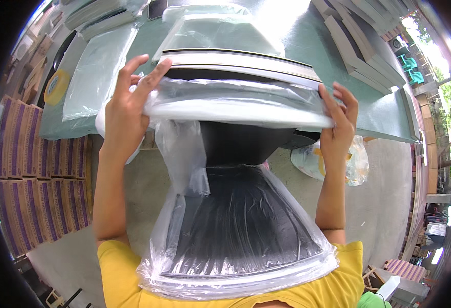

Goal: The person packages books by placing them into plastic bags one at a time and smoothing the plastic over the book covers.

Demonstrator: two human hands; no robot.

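Observation:
I hold a flat black panel with white edges point(241, 220), stood upright against my chest, inside a clear plastic bag point(184, 154). My left hand point(125, 110) grips the bag's open mouth at the panel's top left corner. My right hand point(338, 126) grips the bag at the top right corner. The bag's lower part wraps the panel down to my yellow shirt; loose film hangs crumpled below my left hand. Just behind the bag's top edge lies a stack of similar flat panels point(246, 61) on the green table point(379, 113).
More bagged panels point(215, 31) and clear bags point(94, 72) lie on the table, with a yellow tape roll point(56, 87) at its left end. Grey flat boards point(358, 46) are stacked at the right. Purple-printed cartons point(30, 169) stand at left. A plastic bag point(338, 159) lies on the concrete floor.

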